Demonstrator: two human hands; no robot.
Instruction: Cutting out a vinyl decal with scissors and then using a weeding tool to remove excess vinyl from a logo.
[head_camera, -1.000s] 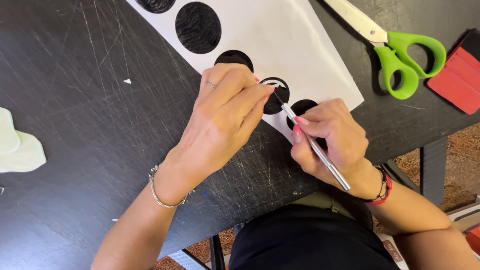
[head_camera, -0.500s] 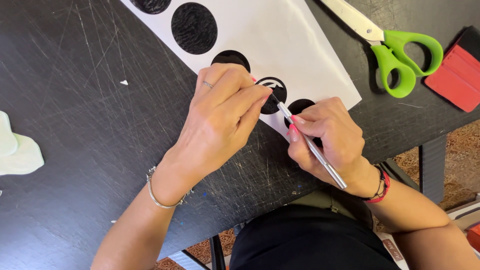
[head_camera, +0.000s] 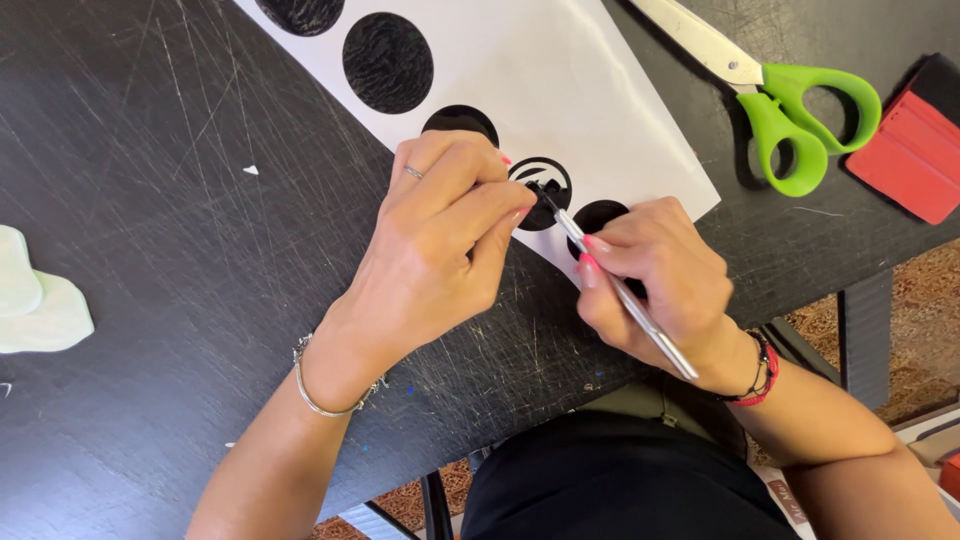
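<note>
Head view, looking down on a scratched black table. The right hand grips a thin silver weeding tool like a pen, fingers pinched around its shaft; the shaft runs from about 4 o'clock of the hand up toward 10 o'clock, and its tip rests on a black vinyl circle with a white cut pattern. The left hand lies just beside that circle at its 8 o'clock, palm down, fingers bent and pressed together, with the fingertips touching the circle's edge next to the tool tip. Whether they pinch a scrap of vinyl cannot be told. A ring shows on one left finger, a silver bracelet on the left wrist, a red and black band on the right wrist.

The patterned circle sits on a white backing sheet that stretches from the hands toward 12 o'clock. On the same sheet, a plain black circle lies at 11 o'clock of the patterned one, partly covered by the left hand; another lies at 4 o'clock, partly under the right hand. A larger textured black circle lies farther toward 11 o'clock.

Green-handled scissors rest at 2 o'clock of the hands, blades partly over the sheet. A red squeegee lies just beyond them at the right edge. A pale green object sits well apart at 9 o'clock.
</note>
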